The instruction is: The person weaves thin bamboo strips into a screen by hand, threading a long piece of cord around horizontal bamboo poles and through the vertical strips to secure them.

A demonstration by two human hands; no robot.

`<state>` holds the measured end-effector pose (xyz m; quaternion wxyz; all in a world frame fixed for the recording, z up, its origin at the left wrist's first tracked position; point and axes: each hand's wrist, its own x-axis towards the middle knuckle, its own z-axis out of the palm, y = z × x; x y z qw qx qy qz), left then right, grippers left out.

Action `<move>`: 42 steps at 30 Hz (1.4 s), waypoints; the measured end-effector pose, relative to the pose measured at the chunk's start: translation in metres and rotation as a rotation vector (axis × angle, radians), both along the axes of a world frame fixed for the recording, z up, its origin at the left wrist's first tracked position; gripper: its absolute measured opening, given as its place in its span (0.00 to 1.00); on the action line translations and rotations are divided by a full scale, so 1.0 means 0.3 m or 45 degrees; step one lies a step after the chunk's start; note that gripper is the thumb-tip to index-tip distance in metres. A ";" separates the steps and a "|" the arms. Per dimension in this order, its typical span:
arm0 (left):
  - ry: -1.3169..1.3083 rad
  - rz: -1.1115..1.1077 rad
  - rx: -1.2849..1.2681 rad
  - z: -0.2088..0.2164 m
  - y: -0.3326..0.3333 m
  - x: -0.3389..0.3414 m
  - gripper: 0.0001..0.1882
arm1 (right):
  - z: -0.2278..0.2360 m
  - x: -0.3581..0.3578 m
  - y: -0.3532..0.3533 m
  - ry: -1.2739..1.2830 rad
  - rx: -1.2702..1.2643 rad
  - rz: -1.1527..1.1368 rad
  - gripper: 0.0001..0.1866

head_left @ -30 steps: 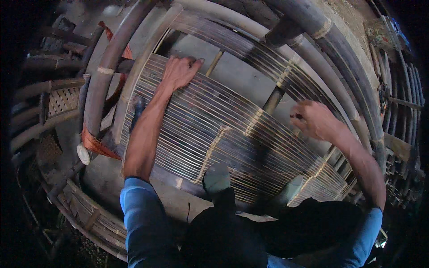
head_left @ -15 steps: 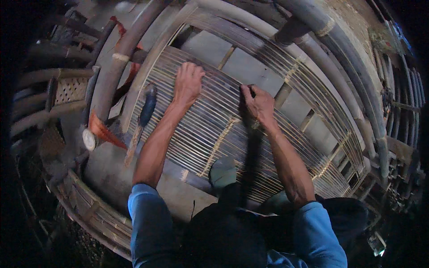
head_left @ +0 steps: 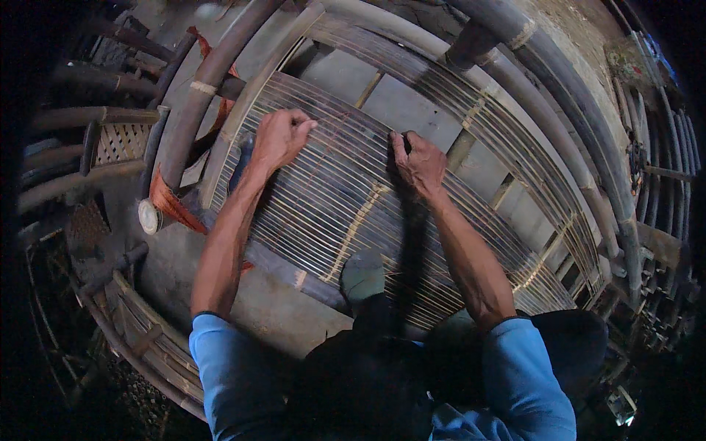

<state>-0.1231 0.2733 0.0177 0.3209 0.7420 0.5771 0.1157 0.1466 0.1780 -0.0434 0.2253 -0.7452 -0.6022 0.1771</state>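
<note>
Long thin bamboo slats (head_left: 309,217) lie side by side in a bamboo frame in front of me, with a pale lashing (head_left: 358,229) running across them. Above their far left part is my left hand (head_left: 283,138), thumb and fingers pinched together; a faint thin line shows near its fingertips, too fine to name. My right hand (head_left: 419,165) is closed at the edge slat beside the gap, thumb against forefinger. What it grips, if anything, is hidden. Behind my left forearm shows part of a dark-handled tool (head_left: 241,163) lying on the slats.
A shoe-clad foot (head_left: 362,277) stands on the slats near me. Thick bamboo poles (head_left: 581,140) bound the right side, and another pole (head_left: 209,81) rises at the left with an orange strip (head_left: 173,202) tied on. More bamboo furniture (head_left: 118,147) stands further left.
My left hand has lifted from lying on the slats into a pinch and shifted left and slightly down. Its forearm now covers most of the dark-handled tool. My right hand moved slightly left.
</note>
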 end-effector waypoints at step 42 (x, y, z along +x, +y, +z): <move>0.360 -0.140 0.030 -0.111 0.332 0.308 0.22 | -0.120 -0.020 0.304 0.730 -0.119 -0.159 0.18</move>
